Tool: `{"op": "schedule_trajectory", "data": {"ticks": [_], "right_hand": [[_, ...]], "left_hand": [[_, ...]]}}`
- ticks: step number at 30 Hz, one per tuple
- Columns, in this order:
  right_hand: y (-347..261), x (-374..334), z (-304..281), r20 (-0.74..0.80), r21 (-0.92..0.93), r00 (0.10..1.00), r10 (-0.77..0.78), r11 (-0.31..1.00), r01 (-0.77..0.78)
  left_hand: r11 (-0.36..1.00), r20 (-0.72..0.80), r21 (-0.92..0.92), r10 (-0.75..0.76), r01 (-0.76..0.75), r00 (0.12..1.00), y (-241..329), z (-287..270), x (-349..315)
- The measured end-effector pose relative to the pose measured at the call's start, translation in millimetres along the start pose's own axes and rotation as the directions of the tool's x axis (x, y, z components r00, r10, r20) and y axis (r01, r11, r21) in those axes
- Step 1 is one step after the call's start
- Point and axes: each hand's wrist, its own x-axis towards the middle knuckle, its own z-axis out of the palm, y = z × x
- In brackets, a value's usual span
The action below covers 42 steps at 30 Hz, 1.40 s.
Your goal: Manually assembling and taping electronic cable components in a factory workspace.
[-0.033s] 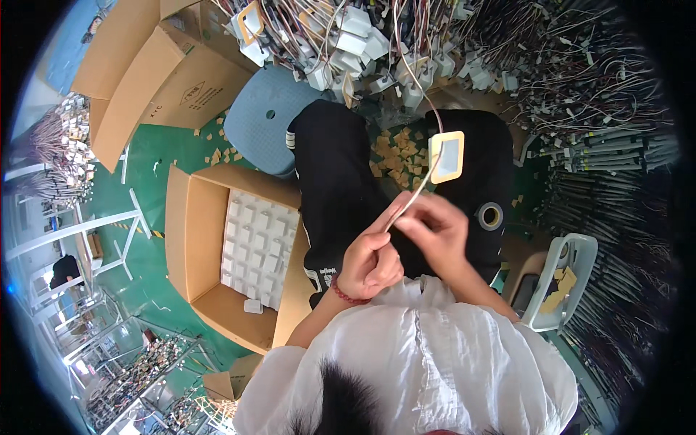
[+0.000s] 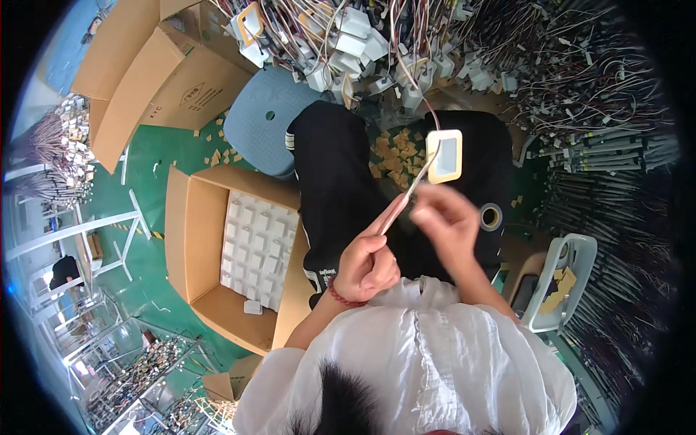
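Note:
My left hand [image 2: 368, 268] pinches a thin pale cable [image 2: 399, 206] between thumb and forefinger, its other fingers curled in. The cable runs up to a small flat white piece with a tan frame [image 2: 446, 156], which hangs over my right thigh. From its far end a thin brown-and-white lead [image 2: 433, 112] goes up to the pile of wired parts. Close beside the cable is my right hand [image 2: 449, 217], smeared by motion, so its fingertips and whether they hold anything are unclear. A roll of tape [image 2: 483, 219] lies by my right leg.
At left, an open cardboard box [image 2: 199, 246] holds rows of white blocks [image 2: 250, 243]. A blue stool [image 2: 254, 127] stands behind it. Wired white parts [image 2: 351, 43] are heaped ahead. At right are a grey bin [image 2: 583, 272] and dense cables [image 2: 609, 217]. Tan scraps [image 2: 399, 156] litter the floor.
My right hand has shifted a little to the right, away from the cable, and is more blurred. The framed white piece has moved slightly left and up. My left hand keeps its pinch.

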Motion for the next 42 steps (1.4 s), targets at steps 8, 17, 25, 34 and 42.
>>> {"op": "schedule_trajectory", "data": {"ticks": [8,17,25,34,42], "right_hand": [[-30.2,47.1,-13.4,0.678,-0.249,0.719,-0.152,0.873,0.419],[-36.4,66.7,-9.8,0.761,-0.218,0.644,-0.076,0.906,0.364],[-43.2,63.0,-15.6,0.743,-0.302,0.662,-0.093,0.837,0.456],[-17.1,35.7,-37.7,0.667,-0.527,0.650,-0.365,0.385,0.757],[-13.7,16.8,-47.4,0.545,-0.681,0.701,-0.459,0.245,0.690]], "left_hand": [[0.993,0.011,0.118,-0.002,0.001,1.000,9.1,7.3,-20.7],[0.964,0.058,0.266,-0.037,0.020,0.998,22.0,6.3,-35.0],[0.676,-0.111,0.722,-0.102,0.151,0.989,37.1,21.9,-31.0],[-0.467,0.167,0.884,0.287,-0.014,0.943,37.7,10.5,11.4],[-0.120,-0.110,0.979,0.383,0.168,0.917,9.7,-0.4,48.4]]}}
